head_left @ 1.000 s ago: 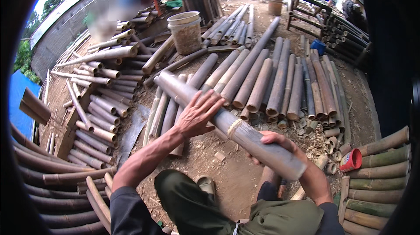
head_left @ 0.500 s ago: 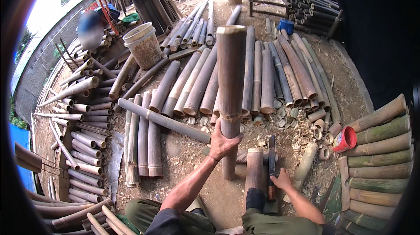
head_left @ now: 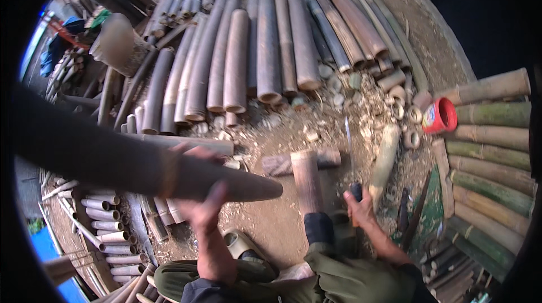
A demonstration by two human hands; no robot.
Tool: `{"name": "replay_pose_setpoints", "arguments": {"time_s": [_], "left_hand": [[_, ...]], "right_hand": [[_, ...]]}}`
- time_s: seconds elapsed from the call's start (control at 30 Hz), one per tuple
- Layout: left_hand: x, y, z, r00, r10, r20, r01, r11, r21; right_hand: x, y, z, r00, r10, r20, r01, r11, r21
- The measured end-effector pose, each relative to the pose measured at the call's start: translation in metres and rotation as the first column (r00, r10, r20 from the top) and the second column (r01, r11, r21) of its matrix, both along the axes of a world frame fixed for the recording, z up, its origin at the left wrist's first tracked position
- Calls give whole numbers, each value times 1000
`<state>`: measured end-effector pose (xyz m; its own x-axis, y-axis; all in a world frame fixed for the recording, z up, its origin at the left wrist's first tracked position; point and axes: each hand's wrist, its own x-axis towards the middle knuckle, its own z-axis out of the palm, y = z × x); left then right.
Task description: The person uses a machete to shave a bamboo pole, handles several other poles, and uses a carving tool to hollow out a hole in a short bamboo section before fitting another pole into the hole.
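My left hand (head_left: 204, 204) is wrapped round a thick bamboo pole (head_left: 226, 181), which lies tilted across the left side, its narrower end toward the middle. Motion smears the pole and the fingers. My right hand (head_left: 364, 208) grips the handle of a long knife (head_left: 356, 192); its blade points away from me and shows almost edge-on. Between the hands, a short bamboo section (head_left: 305, 176) stretches out from beside my leg. Its far end is by a short log (head_left: 276, 164) lying crosswise on the dirt.
Rows of bamboo lengths (head_left: 265, 49) lie ahead. More bamboo pieces (head_left: 485, 148) are stacked at right, beside a red container (head_left: 440, 115). Cut bamboo poles (head_left: 113, 235) are piled at left. Chips (head_left: 367, 114) litter the ground. Other blades (head_left: 418, 213) lie right of my right hand.
My left hand has swung the bamboo pole from upright in the middle to tilted across the left. My right hand has raised the knife, turning its blade edge-on. The view has tipped downward.
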<state>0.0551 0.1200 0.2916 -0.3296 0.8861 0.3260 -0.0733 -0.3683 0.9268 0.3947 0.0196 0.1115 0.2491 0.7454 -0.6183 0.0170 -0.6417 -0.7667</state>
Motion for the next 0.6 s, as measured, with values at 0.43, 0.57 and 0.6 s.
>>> {"name": "replay_pose_setpoints", "arguments": {"time_s": [0.43, 0.57, 0.6], "left_hand": [[16, -11, -47, 965, -247, 87, 211, 931, 298], [23, 4, -62, 971, -222, 90, 184, 931, 316], [27, 7, -66, 972, -215, 95, 175, 931, 320]], "right_hand": [[66, 72, 4, 937, 10, 350, -153, 911, 382], [68, 87, -6, 939, 15, 345, -150, 917, 369], [70, 88, -8, 940, 16, 340, -147, 920, 363]]}}
